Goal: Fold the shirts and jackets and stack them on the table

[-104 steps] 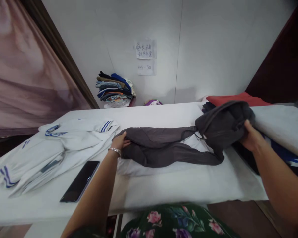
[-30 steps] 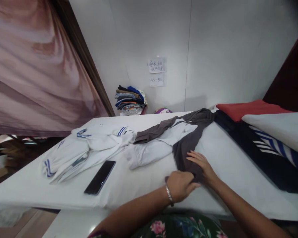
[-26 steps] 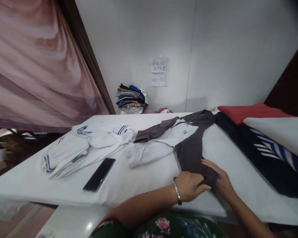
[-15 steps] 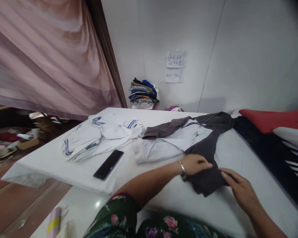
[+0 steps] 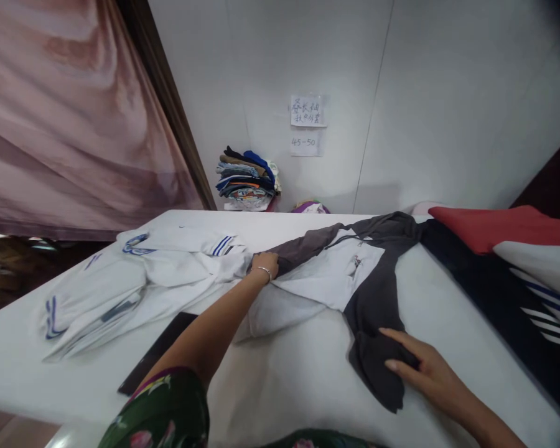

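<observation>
A white and dark grey hooded jacket (image 5: pixel 303 283) lies spread on the white table (image 5: pixel 298 379), its two grey sleeves reaching towards me. At the cuff end of the far sleeve (image 5: pixel 308 246), my left hand (image 5: pixel 265 264) is closed on the fabric; its fingertips are partly hidden. My right hand (image 5: pixel 417 367) has thumb and fingers around the bunched near sleeve (image 5: pixel 378 367), which lies on the table. Left of the jacket are white garments with blue stripes (image 5: pixel 177 255). A black phone (image 5: pixel 161 354) lies partly behind my left forearm.
Dark navy clothing with white stripes (image 5: pixel 485 286) runs along the right side, beside red cloth (image 5: pixel 504 227) and white cloth (image 5: pixel 536 261). A stack of folded clothes (image 5: pixel 247 177) stands by the wall, below handwritten paper notes (image 5: pixel 308 112). A pink curtain (image 5: pixel 74 112) hangs at left.
My left hand has left the near sleeve and reached away to the far sleeve's cuff. My right hand stays at the near sleeve, which now lies lower. The view has shifted right.
</observation>
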A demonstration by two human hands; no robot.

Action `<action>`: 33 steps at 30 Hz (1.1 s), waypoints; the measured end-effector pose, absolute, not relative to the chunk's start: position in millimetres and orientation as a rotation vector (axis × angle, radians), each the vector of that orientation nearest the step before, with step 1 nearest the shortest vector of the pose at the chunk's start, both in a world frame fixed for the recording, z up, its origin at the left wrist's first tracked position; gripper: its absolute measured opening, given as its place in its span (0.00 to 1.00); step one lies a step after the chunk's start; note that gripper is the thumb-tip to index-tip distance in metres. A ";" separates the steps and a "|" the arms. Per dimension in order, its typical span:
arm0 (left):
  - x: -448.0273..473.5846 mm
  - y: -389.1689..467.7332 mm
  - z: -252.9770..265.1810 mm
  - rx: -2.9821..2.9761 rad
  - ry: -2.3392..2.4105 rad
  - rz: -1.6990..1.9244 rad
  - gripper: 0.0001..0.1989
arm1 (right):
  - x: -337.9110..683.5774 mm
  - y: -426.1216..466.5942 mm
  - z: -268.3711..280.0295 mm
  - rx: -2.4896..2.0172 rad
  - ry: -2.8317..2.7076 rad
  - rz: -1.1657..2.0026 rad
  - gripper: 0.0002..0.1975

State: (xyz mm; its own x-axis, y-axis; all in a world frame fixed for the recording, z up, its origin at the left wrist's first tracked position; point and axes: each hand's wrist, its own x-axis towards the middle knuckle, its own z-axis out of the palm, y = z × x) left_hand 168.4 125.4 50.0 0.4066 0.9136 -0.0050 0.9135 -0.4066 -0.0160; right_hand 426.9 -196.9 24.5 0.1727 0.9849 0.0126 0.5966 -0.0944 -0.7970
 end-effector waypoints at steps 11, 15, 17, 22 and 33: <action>130.0 229.5 169.7 -1.901 -1.950 -0.854 0.22 | 448.6 -196.6 27.3 -1.705 -1.237 0.963 0.22; 146.6 164.5 121.5 -2.848 -1.359 -0.480 0.19 | 451.8 -181.1 40.3 -1.734 -1.293 0.922 0.20; 146.9 123.2 87.1 -3.009 -1.210 -0.361 0.19 | 453.6 -172.2 47.6 -1.709 -1.267 0.897 0.21; 123.3 82.3 41.4 -3.178 -1.024 -0.005 0.26 | 459.2 -162.0 56.3 -1.584 -1.077 0.906 0.24; 129.6 -7.1 80.0 -2.947 -0.972 0.039 0.07 | 552.3 -254.6 81.0 -1.411 -0.500 0.281 0.20</action>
